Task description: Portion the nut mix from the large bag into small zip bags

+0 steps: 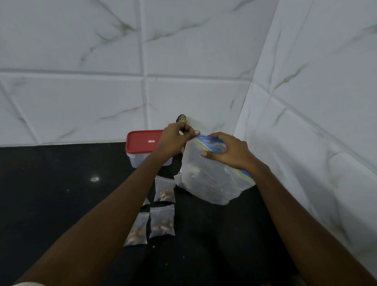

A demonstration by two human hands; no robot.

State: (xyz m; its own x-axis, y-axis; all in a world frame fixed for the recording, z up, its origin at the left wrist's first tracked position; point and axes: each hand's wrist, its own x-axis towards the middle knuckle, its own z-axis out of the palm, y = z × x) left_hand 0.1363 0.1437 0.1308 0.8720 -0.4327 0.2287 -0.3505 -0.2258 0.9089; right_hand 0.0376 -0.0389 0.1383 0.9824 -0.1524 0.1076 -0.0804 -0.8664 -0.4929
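Black counter (40, 201), white marbled walls (79, 40)

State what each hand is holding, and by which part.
Both hold the large bag by its top. The left hand pinches one end of the blue zip strip; the right hand grips the strip further along.

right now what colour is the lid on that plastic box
The lid is red, clearest in the head view.
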